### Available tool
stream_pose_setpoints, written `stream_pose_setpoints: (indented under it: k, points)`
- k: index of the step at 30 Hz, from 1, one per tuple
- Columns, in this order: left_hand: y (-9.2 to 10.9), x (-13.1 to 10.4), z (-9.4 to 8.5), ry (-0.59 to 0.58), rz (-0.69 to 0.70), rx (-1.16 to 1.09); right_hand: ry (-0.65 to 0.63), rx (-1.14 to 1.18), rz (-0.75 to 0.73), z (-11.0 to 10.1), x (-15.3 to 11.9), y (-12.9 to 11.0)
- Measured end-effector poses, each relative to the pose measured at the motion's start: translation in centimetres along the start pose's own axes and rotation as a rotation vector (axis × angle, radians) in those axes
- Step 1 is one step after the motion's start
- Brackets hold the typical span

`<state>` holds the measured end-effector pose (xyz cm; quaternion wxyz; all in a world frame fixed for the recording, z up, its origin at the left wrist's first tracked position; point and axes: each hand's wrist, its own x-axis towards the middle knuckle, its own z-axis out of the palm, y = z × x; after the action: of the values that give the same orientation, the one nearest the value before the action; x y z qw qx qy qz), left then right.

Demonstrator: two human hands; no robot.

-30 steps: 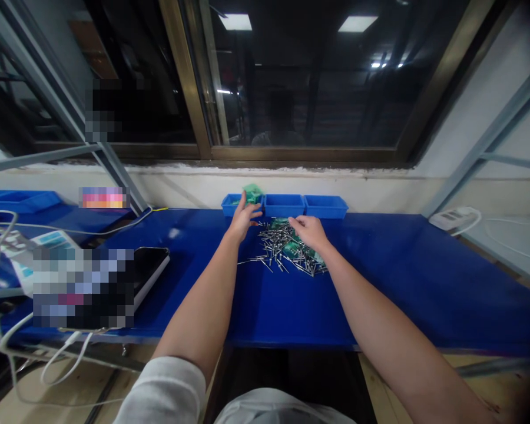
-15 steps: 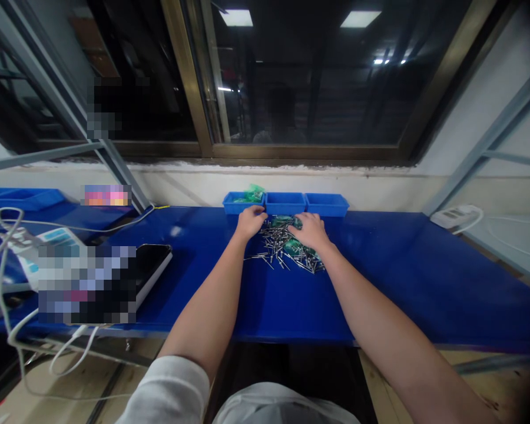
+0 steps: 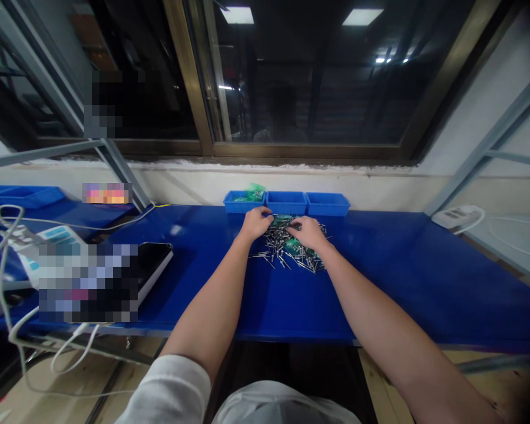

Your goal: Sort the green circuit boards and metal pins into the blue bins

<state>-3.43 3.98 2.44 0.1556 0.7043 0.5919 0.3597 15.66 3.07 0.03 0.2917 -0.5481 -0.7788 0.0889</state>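
Note:
A loose pile of thin metal pieces lies on the blue table, with green plastic bags among them. My left hand is at the pile's left edge, its thumb and fingers curled toward the pieces; whether anything is between the fingertips is too small to tell. On the other side my right hand rests over the pile's upper right, fingers bent inward, with the fingertips near a green bag and what they touch unclear.
Behind the pile stand three joined blue bins, the left one with a green bag. A dark-screened device and white cables lie at the left. A white power strip sits at the right, near a metal frame.
My left hand has moved slightly right, closer to the pile. The fingers of my right hand have drawn inward, and the two hands are a little nearer each other.

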Motion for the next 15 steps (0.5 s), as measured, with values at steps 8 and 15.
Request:
stream_pose_setpoints:
  k: [8, 15]
  points:
    - [-0.04, 0.12, 0.14, -0.015, 0.013, 0.045, 0.072, -0.22, 0.319, -0.92, -0.21, -0.46]
    - [0.14, -0.15, 0.23, -0.048, -0.003, 0.067, -0.042, -0.172, 0.308, -0.26, 0.28, 0.47]
